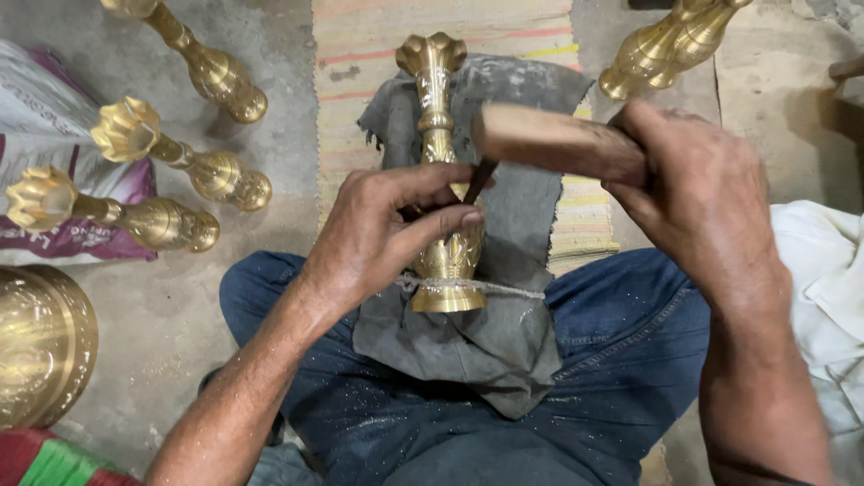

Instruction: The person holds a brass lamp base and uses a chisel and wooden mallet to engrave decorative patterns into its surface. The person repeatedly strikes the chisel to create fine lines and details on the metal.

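Head view: left hand (387,234) pinches a thin dark chisel (475,183) against the brass vase (443,180), which lies on a grey cloth (504,324) across the lap. Right hand (702,198) has its fingers wrapped around a wooden mallet (553,142), poised just above the chisel.

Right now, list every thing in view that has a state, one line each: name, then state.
Brass vase: lying on grey cloth across the lap, cord over its base.
Chisel: pinched in left hand, tip on the vase.
Wooden mallet: gripped in right hand, raised over the chisel.
Other brass vases: lying on the floor.
Large brass vessel: at the left edge, partly cropped.
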Available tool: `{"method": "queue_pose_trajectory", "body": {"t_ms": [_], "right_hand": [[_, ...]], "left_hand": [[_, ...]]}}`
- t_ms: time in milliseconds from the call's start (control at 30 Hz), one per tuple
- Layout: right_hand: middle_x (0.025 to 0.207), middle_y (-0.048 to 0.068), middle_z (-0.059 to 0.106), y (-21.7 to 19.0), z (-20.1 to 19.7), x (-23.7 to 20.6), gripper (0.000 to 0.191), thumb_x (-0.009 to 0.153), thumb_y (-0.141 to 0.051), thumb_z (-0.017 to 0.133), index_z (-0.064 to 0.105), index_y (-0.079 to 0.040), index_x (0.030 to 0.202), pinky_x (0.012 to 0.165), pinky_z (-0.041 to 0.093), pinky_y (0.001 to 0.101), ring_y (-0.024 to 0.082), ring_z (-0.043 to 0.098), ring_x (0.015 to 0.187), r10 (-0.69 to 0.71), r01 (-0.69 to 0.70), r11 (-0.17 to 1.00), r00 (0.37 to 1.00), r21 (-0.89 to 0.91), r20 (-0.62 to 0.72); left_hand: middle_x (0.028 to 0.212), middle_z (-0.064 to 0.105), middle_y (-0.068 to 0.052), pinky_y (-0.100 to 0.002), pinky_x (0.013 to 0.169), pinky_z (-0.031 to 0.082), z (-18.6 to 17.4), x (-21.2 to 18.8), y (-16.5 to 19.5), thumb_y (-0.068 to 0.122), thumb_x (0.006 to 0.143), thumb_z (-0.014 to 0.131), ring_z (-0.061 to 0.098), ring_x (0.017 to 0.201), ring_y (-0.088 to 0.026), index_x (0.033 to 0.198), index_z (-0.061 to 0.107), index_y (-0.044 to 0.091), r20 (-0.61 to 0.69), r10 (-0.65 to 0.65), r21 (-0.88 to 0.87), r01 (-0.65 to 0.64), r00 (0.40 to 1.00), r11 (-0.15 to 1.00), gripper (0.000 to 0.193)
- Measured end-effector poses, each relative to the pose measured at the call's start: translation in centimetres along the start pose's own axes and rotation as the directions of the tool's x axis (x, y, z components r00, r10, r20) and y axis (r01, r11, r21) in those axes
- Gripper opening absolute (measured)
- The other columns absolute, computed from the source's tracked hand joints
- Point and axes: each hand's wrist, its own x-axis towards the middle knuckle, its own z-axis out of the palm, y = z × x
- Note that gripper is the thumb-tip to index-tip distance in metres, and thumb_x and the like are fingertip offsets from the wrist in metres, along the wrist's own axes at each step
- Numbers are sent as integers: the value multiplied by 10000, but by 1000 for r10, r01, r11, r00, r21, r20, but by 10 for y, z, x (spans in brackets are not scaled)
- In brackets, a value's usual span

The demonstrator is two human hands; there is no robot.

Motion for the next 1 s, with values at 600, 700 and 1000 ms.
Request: {"method": "queue_pose_trajectory", "body": {"t_ms": [600, 700, 1000], "right_hand": [[927, 131, 692, -8, 19, -26, 281, 994, -116, 798, 592, -18, 1157, 806, 538, 372, 220, 660, 843, 102, -77, 991, 967, 113, -232], [877, 162, 680, -13, 19, -28, 318, 848, -58, 829, 606, 9, 1064, 731, 521, 415, 306, 661, 796, -15, -4, 995, 980, -95, -198], [974, 142, 640, -9, 41, -48, 301, 889, 3, 754, 553, 0, 1113, 799, 514, 435, 324, 668, 895, 44, -15, 996, 944, 92, -328]], "left_hand": [[1094, 801, -57, -329, 808, 639, 0, 1, -6, 217, 946, 748, 803, 936, -159, 1292, 703, 97, 62, 119, 3, -120, 991, 993, 369], [1086, 800, -64, -341, 831, 647, -2, 4, -5, 220, 946, 753, 803, 954, -173, 1284, 703, 87, 81, 142, 28, -145, 987, 989, 367], [1066, 796, -69, -334, 826, 662, -7, 13, 6, 219, 921, 755, 797, 949, -176, 1269, 711, 88, 201, 174, 85, -194, 964, 977, 374]]}}
